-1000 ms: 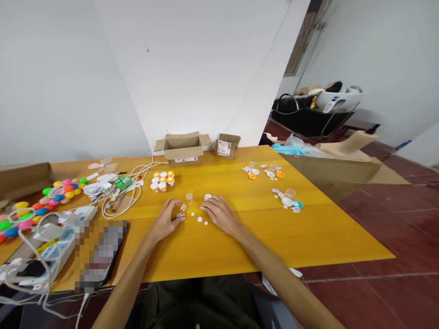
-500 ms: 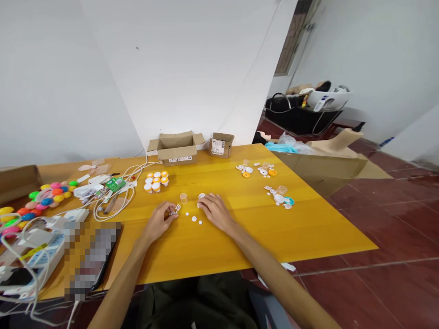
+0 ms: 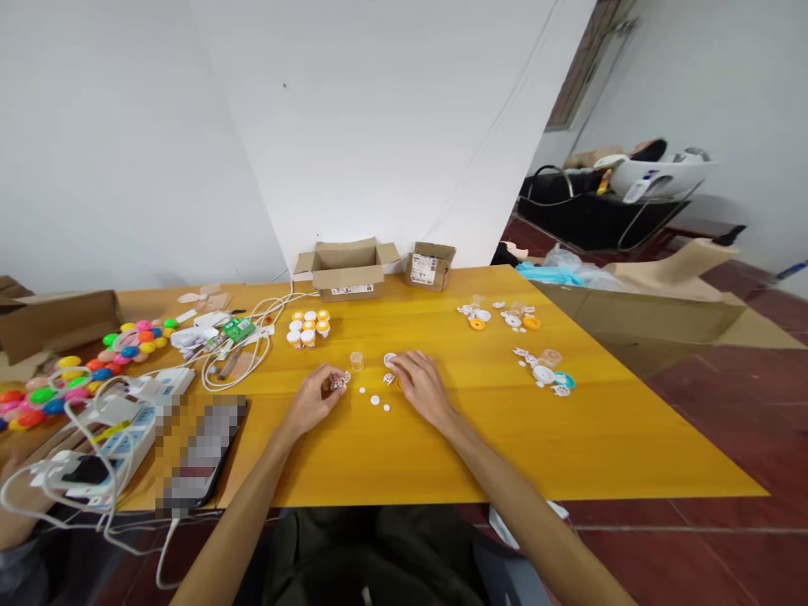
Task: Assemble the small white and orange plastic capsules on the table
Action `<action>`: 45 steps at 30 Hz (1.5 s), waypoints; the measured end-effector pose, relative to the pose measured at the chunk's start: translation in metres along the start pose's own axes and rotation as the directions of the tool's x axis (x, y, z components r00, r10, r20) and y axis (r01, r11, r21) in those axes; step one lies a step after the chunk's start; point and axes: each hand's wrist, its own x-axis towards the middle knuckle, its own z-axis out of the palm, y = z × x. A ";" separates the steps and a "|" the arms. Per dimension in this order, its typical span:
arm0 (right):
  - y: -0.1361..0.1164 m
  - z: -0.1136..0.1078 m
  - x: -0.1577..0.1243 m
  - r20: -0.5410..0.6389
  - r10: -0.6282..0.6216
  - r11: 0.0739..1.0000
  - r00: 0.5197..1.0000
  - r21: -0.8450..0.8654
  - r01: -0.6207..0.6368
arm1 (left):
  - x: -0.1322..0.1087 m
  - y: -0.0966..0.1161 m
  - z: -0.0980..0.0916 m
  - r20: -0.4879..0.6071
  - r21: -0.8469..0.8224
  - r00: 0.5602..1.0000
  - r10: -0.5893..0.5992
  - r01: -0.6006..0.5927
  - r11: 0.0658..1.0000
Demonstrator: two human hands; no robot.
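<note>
While both forearms reached forward from the near edge of the desk (image 3: 442, 454), the left hand (image 3: 312, 400) lay at centre with wrist low and palm turned inward. Its fingers (image 3: 328, 379) were curled and pinched shut on a small printed piece (image 3: 339, 385), white with dark marks, held just above the desk top. The right hand (image 3: 424, 387) lay palm down just right of it, its fingers (image 3: 404, 364) slightly bent and close together. The tips met a white cap (image 3: 390, 359) and a second small patterned bit (image 3: 389, 378); whether they gripped either could not be told. Between the two hands lay three white discs (image 3: 374, 401) flat on the wood, with a clear cup (image 3: 357, 361) upright just behind them. A cluster of orange-and-white vials (image 3: 308, 326) stood further back to the left. At the far edge sat an open larger carton (image 3: 349, 269) and a smaller carton (image 3: 430, 266), each carrying a white shipping label. The print on both labels was too small to read.
</note>
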 end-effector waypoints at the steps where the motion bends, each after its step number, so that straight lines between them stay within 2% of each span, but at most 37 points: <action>1: 0.002 -0.002 0.000 -0.022 0.007 1.000 1.000 0.007 -0.007 | 0.000 0.000 0.000 -0.008 0.001 1.000 0.002 -0.002 1.000; 4: 0.009 -0.008 -0.001 -0.062 0.039 0.999 0.997 0.009 -0.039 | 0.000 0.002 0.001 -0.028 -0.002 0.999 0.020 -0.020 1.000; 7: 0.017 -0.012 -0.002 -0.051 0.065 0.998 0.997 0.011 -0.064 | 0.000 0.003 0.003 -0.033 -0.016 0.999 0.034 -0.035 0.999; 15: 0.020 -0.008 -0.004 0.060 0.028 0.997 0.998 0.073 -0.033 | 0.000 0.002 0.005 0.001 -0.019 1.000 0.025 -0.025 1.000; 20: 0.015 -0.019 -0.016 0.137 0.047 0.998 0.989 0.039 -0.053 | -0.001 0.000 0.006 0.009 -0.004 1.000 0.028 -0.028 1.000; 24: 0.012 -0.026 -0.020 0.208 0.014 0.998 0.978 0.051 -0.025 | -0.001 0.000 0.006 0.009 0.009 0.999 0.031 -0.031 0.999; 27: 0.012 -0.026 -0.017 0.189 0.041 0.992 0.981 0.108 -0.063 | 0.000 0.001 0.006 0.001 0.020 0.999 0.035 -0.035 0.999; 33: 0.026 -0.024 -0.013 0.064 0.226 0.960 0.972 0.157 -0.234 | 0.000 0.000 0.007 -0.013 0.002 1.000 0.026 -0.026 1.000; 38: 0.033 -0.020 -0.014 0.042 0.172 0.985 0.984 0.017 -0.173 | 0.000 -0.001 0.008 -0.022 -0.015 1.000 0.017 -0.017 1.000; 45: 0.019 -0.011 0.005 0.102 0.099 0.994 0.990 -0.062 -0.093 | 0.001 -0.002 0.008 -0.029 -0.008 0.999 0.022 -0.022 1.000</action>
